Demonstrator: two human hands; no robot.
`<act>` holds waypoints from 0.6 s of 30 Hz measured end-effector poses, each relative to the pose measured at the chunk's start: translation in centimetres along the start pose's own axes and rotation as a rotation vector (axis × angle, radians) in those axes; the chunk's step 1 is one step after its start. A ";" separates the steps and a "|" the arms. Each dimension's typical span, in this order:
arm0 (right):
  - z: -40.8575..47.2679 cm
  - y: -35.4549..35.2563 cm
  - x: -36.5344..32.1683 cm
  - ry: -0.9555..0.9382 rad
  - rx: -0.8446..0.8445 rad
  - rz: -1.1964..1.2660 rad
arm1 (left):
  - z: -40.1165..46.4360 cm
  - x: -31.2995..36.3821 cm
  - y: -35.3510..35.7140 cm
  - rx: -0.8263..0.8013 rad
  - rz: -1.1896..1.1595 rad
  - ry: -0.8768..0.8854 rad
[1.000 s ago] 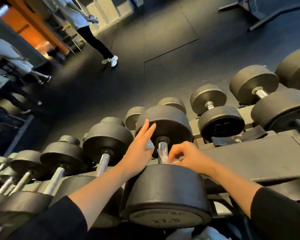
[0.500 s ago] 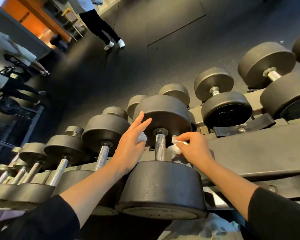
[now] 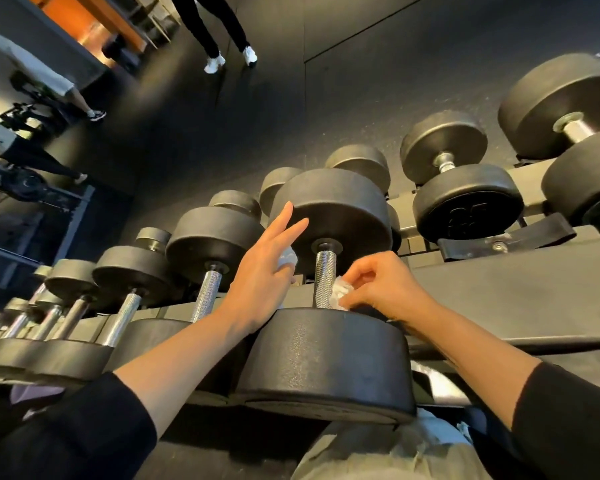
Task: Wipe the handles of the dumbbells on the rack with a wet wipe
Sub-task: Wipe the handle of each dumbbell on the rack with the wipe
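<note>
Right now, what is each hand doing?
Left hand: fingers straight, a white wipe piece under the palm; grip cannot be told.
Right hand: fingers pinch the wet wipe against the dumbbell handle.

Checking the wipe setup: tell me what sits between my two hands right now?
In the head view, the knurled handle stands between the left hand and right hand, with wet wipe pinched beside it.

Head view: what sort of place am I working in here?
Most likely a commercial gym's free-weights area. A long rack holds a row of black dumbbells graded by size, the floor looks like dark rubber matting, and other people in trainers stand near exercise equipment behind.
</note>
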State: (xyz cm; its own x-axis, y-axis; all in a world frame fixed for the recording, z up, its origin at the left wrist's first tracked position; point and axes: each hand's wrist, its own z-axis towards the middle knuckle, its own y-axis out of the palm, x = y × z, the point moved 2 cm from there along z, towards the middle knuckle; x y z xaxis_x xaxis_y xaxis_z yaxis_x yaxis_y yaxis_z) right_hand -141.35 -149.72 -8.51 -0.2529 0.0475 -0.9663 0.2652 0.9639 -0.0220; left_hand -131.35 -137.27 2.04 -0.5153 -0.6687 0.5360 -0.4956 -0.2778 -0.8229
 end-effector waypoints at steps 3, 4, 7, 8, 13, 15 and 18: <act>-0.9 0.0 -0.2 -0.052 -0.070 0.011 | 0.0 -0.1 0.0 0.005 -0.013 0.005; -0.8 -0.2 -0.3 -0.083 0.025 0.046 | 0.0 -0.1 -0.1 0.005 -0.017 0.010; 0.3 -1.0 -0.8 -0.182 0.304 0.106 | -0.1 -0.1 -0.1 0.003 -0.035 0.024; 0.7 -1.0 -1.2 -0.221 0.298 0.068 | -0.2 0.0 -0.2 0.007 -0.036 0.024; 0.4 0.5 -1.3 -0.305 0.134 -0.147 | -0.1 0.2 -0.1 0.023 -0.013 0.035; -0.1 0.7 -1.1 -0.300 0.065 -0.090 | -0.1 0.1 -0.2 0.029 0.010 0.044; -0.6 0.3 -1.1 -0.246 -0.063 -0.039 | -0.1 0.4 -0.3 0.049 0.125 0.090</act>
State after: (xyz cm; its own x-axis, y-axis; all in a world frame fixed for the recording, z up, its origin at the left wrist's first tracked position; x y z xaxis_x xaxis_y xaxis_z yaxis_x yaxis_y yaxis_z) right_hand -141.52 -149.36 -7.26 -0.0255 -0.0479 -0.9985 0.1997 0.9785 -0.0520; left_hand -131.46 -137.38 2.56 -0.6328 -0.6359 0.4418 -0.3903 -0.2308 -0.8913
